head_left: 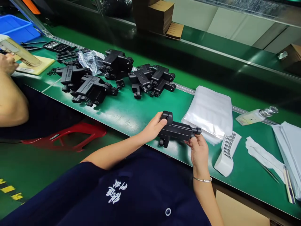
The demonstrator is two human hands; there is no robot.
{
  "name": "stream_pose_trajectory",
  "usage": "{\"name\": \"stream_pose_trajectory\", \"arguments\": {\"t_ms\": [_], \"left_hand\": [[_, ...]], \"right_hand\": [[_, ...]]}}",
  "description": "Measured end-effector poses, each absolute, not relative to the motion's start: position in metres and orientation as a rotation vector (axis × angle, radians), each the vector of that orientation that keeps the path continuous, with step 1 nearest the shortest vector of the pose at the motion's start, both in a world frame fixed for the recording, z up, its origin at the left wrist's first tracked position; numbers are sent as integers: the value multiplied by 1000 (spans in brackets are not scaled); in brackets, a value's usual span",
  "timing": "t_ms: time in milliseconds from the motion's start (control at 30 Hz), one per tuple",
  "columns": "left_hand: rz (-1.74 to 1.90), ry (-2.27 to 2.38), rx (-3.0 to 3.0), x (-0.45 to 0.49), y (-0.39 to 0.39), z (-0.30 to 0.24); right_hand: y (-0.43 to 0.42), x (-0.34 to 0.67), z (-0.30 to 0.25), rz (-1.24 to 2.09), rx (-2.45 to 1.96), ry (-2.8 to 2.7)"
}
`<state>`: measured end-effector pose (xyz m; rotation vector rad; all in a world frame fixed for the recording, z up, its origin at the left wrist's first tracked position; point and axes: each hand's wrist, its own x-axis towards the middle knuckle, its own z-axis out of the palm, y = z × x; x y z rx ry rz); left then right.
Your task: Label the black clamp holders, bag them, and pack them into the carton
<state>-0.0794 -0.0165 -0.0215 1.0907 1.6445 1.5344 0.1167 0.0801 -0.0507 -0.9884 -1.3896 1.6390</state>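
I hold a black plastic bracket part (176,129) over the near edge of the green bench (131,113). My left hand (153,127) is closed round its left end. My right hand (198,150) pinches its right end from below. Just beyond my right hand lies a stack of clear plastic bags (210,111). Several more black bracket parts (94,86) lie in a loose row further left on the bench, another cluster (151,80) among them.
A co-worker's arm (10,103) is at the left, near a yellow pad (35,64) and a blue bin (16,28). A label strip (227,153), white cloths (263,153), paper sheets (290,150) and a small bottle (256,115) lie right. A red stool (70,136) stands below.
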Motion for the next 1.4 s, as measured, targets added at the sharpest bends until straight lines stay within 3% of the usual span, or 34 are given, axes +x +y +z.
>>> {"name": "stream_pose_trajectory", "arguments": {"t_ms": [233, 500, 600, 733, 867, 1100, 1233, 1400], "left_hand": [[1534, 1674, 1177, -86, -19, -21], [1647, 1562, 1084, -92, -21, -27], [1758, 1489, 709, -99, -13, -29], [1844, 1287, 59, -113, 1, -38], [1820, 1171, -30, -115, 4, -42], [1605, 1243, 728, -90, -10, -22], [1342, 1113, 1105, -85, -14, -9], [1333, 1412, 1136, -83, 5, -1]], "right_hand": [[76, 112, -55, 1719, -1038, -1428], [73, 106, -67, 1581, -1064, -1549], [65, 102, -64, 1576, -965, -1579], [44, 99, -56, 1307, -627, -2117], [34, 98, -49, 1163, -580, -2156], [62, 94, -47, 1861, -897, -1143], [67, 100, -62, 2025, -1032, -944], [56, 103, -80, 2076, -1121, -932]]}}
